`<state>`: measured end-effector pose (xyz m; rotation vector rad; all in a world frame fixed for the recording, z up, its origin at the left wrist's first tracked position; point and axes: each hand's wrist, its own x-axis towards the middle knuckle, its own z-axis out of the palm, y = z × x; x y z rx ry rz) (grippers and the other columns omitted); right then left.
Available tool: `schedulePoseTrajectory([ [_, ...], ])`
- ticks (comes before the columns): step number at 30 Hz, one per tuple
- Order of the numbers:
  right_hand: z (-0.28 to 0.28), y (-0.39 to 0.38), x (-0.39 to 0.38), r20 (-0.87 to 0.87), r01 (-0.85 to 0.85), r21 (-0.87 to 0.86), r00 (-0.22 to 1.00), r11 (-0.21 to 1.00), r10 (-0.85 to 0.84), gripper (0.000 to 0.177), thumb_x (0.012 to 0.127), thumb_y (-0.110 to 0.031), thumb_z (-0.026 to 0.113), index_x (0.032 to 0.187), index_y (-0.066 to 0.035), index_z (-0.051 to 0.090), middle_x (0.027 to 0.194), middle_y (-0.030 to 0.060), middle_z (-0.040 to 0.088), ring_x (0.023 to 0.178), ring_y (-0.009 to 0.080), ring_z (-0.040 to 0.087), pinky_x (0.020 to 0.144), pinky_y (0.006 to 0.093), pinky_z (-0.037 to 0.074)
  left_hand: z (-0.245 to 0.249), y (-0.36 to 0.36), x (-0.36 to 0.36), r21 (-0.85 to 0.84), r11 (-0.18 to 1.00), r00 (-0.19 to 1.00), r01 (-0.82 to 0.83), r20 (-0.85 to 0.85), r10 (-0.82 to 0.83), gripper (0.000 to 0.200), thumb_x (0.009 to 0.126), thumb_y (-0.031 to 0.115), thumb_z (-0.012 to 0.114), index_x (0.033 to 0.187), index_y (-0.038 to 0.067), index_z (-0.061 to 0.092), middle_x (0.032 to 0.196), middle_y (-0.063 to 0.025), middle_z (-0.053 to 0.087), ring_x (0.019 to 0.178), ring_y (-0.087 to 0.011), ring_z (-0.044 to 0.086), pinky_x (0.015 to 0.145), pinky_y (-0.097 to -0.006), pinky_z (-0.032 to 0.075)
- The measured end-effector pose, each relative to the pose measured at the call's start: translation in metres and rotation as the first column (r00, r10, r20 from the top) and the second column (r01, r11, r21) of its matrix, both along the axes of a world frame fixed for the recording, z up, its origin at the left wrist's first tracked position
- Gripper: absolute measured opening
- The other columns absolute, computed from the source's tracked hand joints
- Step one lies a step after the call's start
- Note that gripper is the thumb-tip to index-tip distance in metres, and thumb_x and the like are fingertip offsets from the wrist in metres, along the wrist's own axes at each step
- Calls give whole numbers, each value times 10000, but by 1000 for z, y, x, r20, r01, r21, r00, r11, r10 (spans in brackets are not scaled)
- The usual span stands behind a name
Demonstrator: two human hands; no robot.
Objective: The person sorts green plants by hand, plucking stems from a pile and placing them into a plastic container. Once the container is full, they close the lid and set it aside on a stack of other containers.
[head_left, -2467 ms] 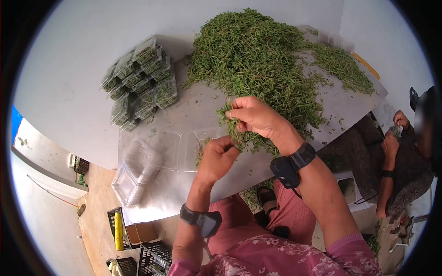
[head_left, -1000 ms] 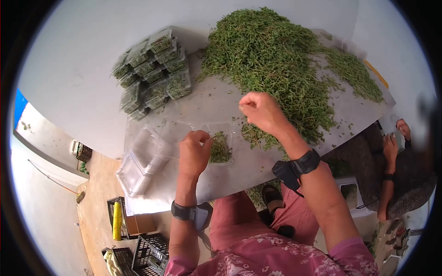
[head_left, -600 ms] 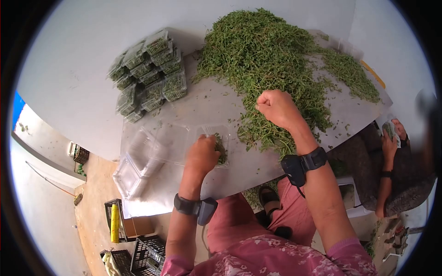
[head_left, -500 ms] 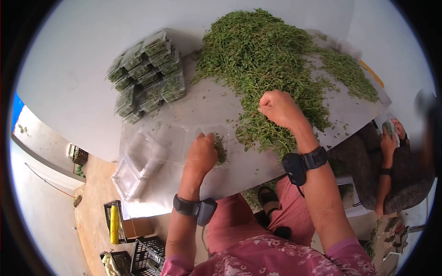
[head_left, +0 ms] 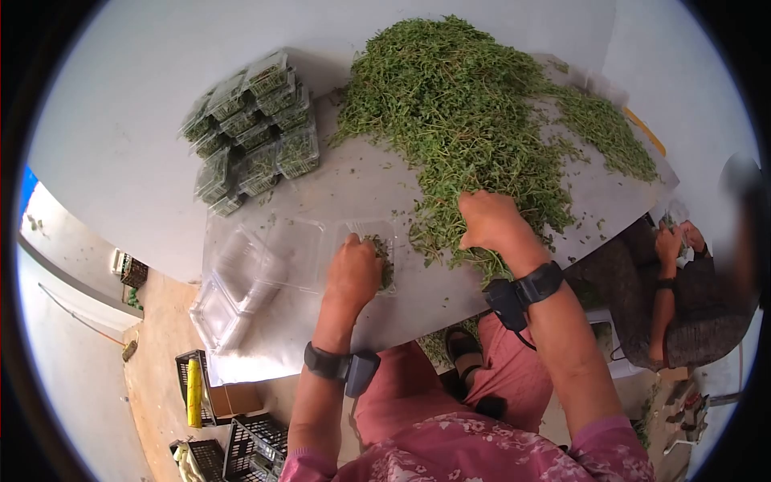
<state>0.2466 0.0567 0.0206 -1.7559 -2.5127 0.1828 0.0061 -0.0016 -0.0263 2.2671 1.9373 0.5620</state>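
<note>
A large heap of leafy green sprigs (head_left: 450, 104) covers the back and middle of the table. My right hand (head_left: 494, 223) rests on the heap's near edge, its fingers curled into the stems. An open clear plastic clamshell box (head_left: 303, 255) lies flat in front of me, with a small bunch of sprigs (head_left: 385, 261) in its right half. My left hand (head_left: 353, 271) is closed over that half, against the bunch; its fingertips are mostly hidden. Left of the box are stacked clear clamshell boxes (head_left: 229, 301) without greens.
Filled, closed clamshell boxes (head_left: 249, 132) are piled at the table's back left. A thinner spread of sprigs (head_left: 614, 136) lies at the right. Another person's hands (head_left: 675, 239) hold a box at far right. Black crates (head_left: 253, 450) stand on the floor.
My right hand has come down and nearer to me, from above the heap onto its near edge. My left hand stays at the box. The other person's hands have shifted slightly.
</note>
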Motion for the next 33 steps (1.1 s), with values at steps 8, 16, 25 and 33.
schedulePoseTrajectory([
  [8,-1,14,10,-142,65,-122,987,990,-82,214,771,-89,660,948,32,646,895,221,665,878,385,656,743,471,533,3,0,-6,-4,999,998,51,35,-51,172,756,118,682,805,-29,608,904,-235,580,851,-431,589,780,-475,485],
  [16,18,16,21,-530,-63,-86,848,994,8,281,822,-149,659,1036,32,634,846,200,656,735,287,632,671,417,482,18,-10,-1,111,993,989,39,140,-54,177,761,77,680,900,-22,635,925,-226,595,821,-404,601,744,-444,497],
  [25,8,20,17,-630,-66,-99,777,993,-11,260,820,-150,678,1021,14,660,870,184,675,779,275,648,706,399,495,29,-7,22,64,996,833,62,546,-87,229,875,121,651,1058,-15,630,883,-123,643,713,-185,651,628,-299,498],
  [33,14,12,11,-675,-38,-64,738,997,-15,243,822,-133,672,1017,11,655,871,80,677,754,141,600,682,315,488,25,-8,31,-133,980,702,147,712,-9,355,924,185,626,1191,-38,561,929,-101,651,717,-129,644,605,-255,482],
])
